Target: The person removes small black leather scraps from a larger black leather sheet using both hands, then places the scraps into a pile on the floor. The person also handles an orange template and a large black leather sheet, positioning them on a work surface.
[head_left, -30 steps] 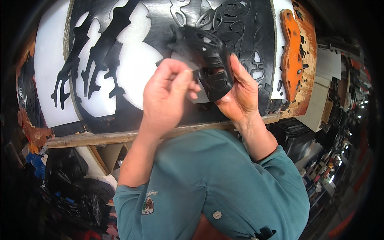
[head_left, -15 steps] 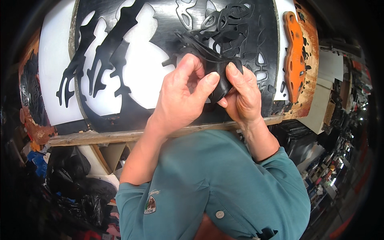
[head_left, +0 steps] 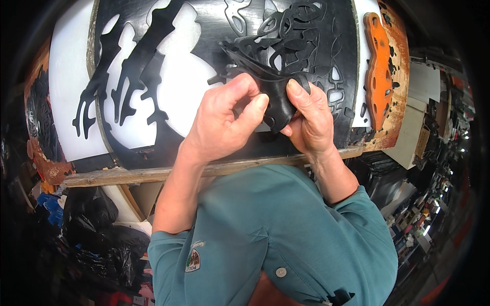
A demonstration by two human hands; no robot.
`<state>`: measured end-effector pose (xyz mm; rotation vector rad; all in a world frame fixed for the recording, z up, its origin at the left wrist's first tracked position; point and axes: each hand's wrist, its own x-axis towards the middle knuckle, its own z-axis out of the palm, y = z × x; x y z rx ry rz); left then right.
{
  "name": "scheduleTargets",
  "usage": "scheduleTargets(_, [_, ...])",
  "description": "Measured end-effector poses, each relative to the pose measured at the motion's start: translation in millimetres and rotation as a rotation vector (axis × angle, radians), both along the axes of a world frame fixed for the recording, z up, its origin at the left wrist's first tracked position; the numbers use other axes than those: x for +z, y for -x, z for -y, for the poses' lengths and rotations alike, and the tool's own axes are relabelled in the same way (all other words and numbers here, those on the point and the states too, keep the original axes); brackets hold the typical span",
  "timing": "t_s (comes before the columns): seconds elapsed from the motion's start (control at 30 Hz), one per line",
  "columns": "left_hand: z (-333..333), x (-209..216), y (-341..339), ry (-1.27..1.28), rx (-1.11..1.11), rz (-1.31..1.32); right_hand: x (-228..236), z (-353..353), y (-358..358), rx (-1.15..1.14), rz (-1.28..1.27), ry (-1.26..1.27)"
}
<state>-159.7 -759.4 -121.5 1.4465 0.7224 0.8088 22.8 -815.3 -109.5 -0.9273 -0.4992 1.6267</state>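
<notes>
A black, bendable cut-out piece (head_left: pixel 279 104), leather-like or rubbery, is folded over in front of me above the work table. My right hand (head_left: pixel 312 120) grips its right side, thumb on top and fingers beneath. At its left edge, my left hand (head_left: pixel 224 120) is closed, with thumb and forefinger curled toward each other. Whatever lies between those fingertips is hidden. Narrow strips of the piece stick out past the left knuckles. Under both hands lies a large black sheet (head_left: pixel 214 25) with shaped holes, and several loose cut pieces (head_left: pixel 301 51) are heaped on it.
An orange cutting die (head_left: pixel 377 71) lies at the right among black scraps. White board (head_left: pixel 69 76) shows at the left and through the sheet's holes. A wooden edge (head_left: pixel 122 177) runs along the table's near side. Black plastic bags (head_left: pixel 102 239) sit below left.
My left hand has shifted a little left and its thumb has drawn back from the black piece's middle. The right hand keeps its hold, nearly still.
</notes>
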Motion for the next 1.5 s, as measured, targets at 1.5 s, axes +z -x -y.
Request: scheduleTargets(1.5, [19.1,39.1,21.6,-0.55,0.37,-0.314,31.6,-19.4,-27.1,-0.381,0.188,-0.158])
